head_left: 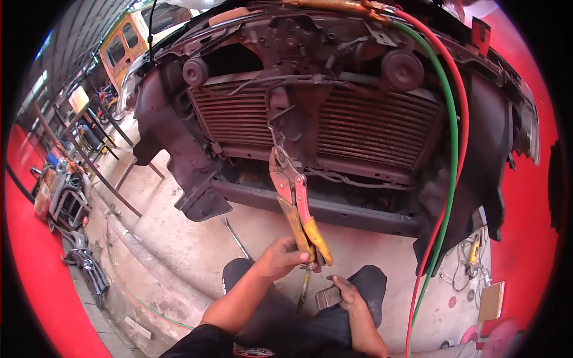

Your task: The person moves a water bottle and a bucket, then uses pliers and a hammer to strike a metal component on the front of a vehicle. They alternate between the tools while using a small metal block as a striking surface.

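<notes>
My left hand (284, 258) is closed around the lower end of locking pliers (289, 179) with worn yellow grips and a reddish lever. The pliers stand nearly upright, and their jaws overlap a dark metal bracket (290, 124) at the centre of the car's front end. Low over my lap, my right hand (350, 296) grips a small, dull rectangular metal piece (328, 297). Behind the bracket runs a finned radiator-like panel (376, 126), with a dark lower crossbar (322, 206) beneath it.
A red hose (462, 113) and a green hose (449, 101) hang down on the right from the brass torch (334, 6) on top. Dark plastic liners (179, 137) flank the front end. A metal rod tool (236, 237) lies on the floor, near a metal frame (98, 152).
</notes>
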